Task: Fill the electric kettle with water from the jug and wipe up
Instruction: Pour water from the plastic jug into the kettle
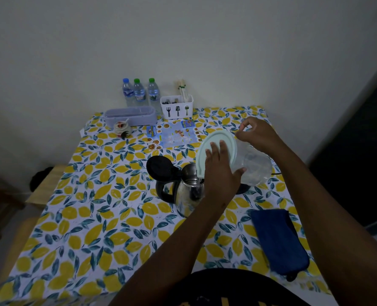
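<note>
A steel electric kettle with a black handle stands mid-table, its black lid flipped open to the left. Above its mouth a clear plastic jug is tipped on its side toward the kettle. My left hand presses flat on the jug's pale green lid. My right hand grips the jug at its far upper side, where the handle is hidden. A dark blue cloth lies folded on the table at the right.
The table has a lemon-print cover and stands against a white wall. At the back are three water bottles, a white cutlery holder, a lilac box, a small jar and a leaflet.
</note>
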Action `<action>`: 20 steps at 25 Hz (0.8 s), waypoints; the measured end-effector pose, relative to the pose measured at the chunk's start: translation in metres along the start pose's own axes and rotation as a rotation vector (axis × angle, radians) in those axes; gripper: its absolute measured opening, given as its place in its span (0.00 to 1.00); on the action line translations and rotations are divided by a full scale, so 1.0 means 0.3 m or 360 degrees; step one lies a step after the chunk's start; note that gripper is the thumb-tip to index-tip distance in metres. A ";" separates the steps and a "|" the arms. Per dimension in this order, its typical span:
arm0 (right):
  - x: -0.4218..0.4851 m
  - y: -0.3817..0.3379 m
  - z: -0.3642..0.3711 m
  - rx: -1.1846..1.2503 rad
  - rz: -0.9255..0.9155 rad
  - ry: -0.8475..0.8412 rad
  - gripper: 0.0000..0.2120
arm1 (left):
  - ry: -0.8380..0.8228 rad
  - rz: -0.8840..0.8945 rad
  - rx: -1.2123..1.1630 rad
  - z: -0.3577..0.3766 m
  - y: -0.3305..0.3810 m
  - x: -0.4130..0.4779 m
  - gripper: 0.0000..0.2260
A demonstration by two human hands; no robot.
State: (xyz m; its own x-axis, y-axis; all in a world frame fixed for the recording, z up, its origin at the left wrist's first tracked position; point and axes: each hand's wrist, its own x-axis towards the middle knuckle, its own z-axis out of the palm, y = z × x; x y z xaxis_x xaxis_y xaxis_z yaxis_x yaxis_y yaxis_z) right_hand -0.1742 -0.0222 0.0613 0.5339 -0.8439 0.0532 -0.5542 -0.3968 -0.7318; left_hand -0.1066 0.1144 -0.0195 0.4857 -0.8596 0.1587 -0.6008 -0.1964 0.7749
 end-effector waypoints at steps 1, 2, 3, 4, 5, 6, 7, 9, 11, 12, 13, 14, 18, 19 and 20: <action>-0.001 -0.001 0.000 -0.0011 -0.0004 0.0007 0.06 | 0.0002 -0.0001 0.0000 0.001 0.000 0.000 0.42; -0.001 -0.003 -0.001 -0.0019 -0.0008 0.0015 0.06 | 0.0004 0.0000 0.0003 0.001 0.000 0.001 0.42; -0.001 -0.004 -0.001 -0.0020 -0.0013 0.0021 0.06 | 0.0007 0.0003 0.0006 0.001 0.001 0.000 0.42; -0.001 -0.004 -0.001 -0.0018 -0.0016 0.0028 0.06 | 0.0008 0.0006 0.0009 0.000 0.001 0.001 0.42; -0.002 -0.004 0.000 -0.0015 -0.0015 0.0035 0.06 | 0.0004 0.0010 0.0010 -0.001 0.001 0.002 0.42; -0.003 -0.003 0.001 -0.0012 -0.0012 0.0044 0.06 | -0.0003 0.0015 0.0011 -0.002 0.000 0.003 0.42; -0.003 -0.002 0.003 -0.0006 -0.0008 0.0053 0.07 | -0.0011 0.0021 0.0013 -0.003 -0.001 0.005 0.42; -0.001 -0.001 0.005 0.0004 -0.0003 0.0065 0.07 | -0.0020 0.0030 0.0016 -0.007 0.000 0.006 0.42; 0.003 0.000 0.004 0.0006 0.0004 0.0071 0.06 | -0.0021 0.0033 0.0014 -0.012 0.000 0.009 0.42; 0.004 0.001 0.004 0.0007 0.0008 0.0074 0.06 | -0.0023 0.0036 0.0010 -0.014 0.001 0.010 0.42; 0.006 0.002 0.003 0.0008 0.0007 0.0077 0.06 | -0.0027 0.0042 0.0007 -0.016 0.001 0.010 0.41; 0.007 0.003 0.002 0.0009 0.0005 0.0078 0.06 | -0.0034 0.0047 0.0008 -0.018 0.002 0.011 0.41; 0.010 0.008 0.002 0.0018 0.0007 0.0082 0.06 | -0.0057 0.0062 0.0029 -0.027 0.005 0.014 0.41; 0.010 0.011 0.002 0.0032 0.0006 0.0085 0.06 | -0.0058 0.0067 0.0032 -0.028 0.005 0.015 0.41; 0.009 0.015 0.003 0.0050 0.0005 0.0088 0.06 | -0.0060 0.0071 0.0039 -0.028 0.004 0.017 0.41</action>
State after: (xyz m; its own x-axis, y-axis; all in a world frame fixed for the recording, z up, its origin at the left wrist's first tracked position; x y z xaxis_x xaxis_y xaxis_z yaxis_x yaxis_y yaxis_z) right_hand -0.1746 -0.0260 0.0575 0.4956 -0.8642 0.0874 -0.5350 -0.3830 -0.7531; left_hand -0.0996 0.1138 -0.0126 0.4340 -0.8848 0.1695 -0.6369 -0.1682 0.7524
